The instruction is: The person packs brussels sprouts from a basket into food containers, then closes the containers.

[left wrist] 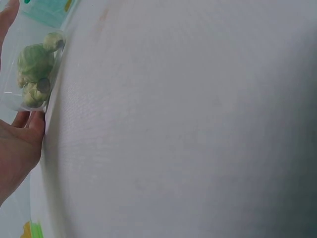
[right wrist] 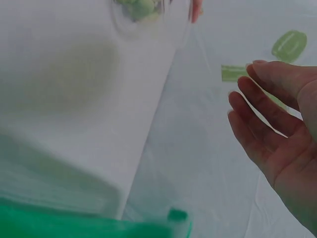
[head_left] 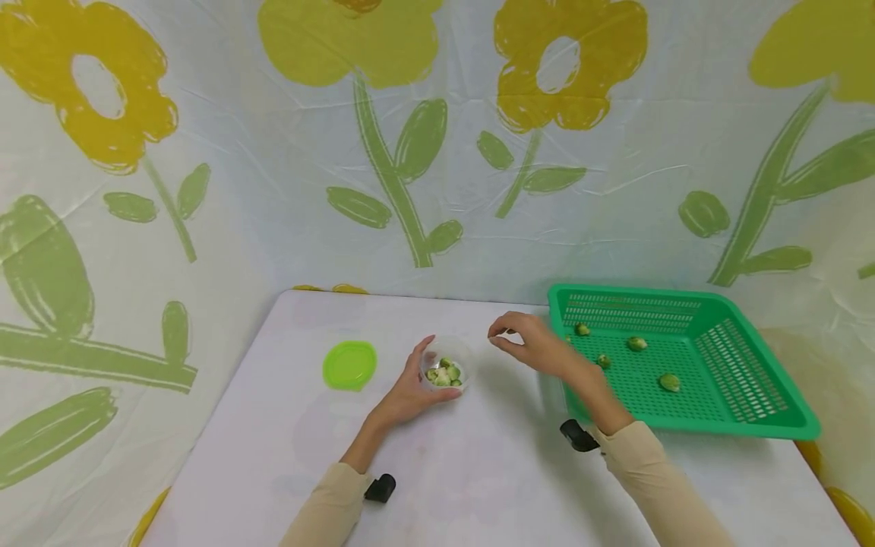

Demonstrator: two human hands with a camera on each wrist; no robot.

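A small clear plastic tub stands on the table with several Brussels sprouts in it. My left hand grips the tub from its left side, thumb at the near side and fingers round the far side. In the left wrist view, the sprouts show through the tub wall. My right hand hovers between the tub and the green basket, its fingers loosely bent. Nothing lies between the thumb and fingertips of the right hand in the right wrist view.
Several loose Brussels sprouts are spread over the floor of the basket, at the right of the table. A bright green lid lies flat left of the tub. Behind the white table hangs a flower-printed cloth.
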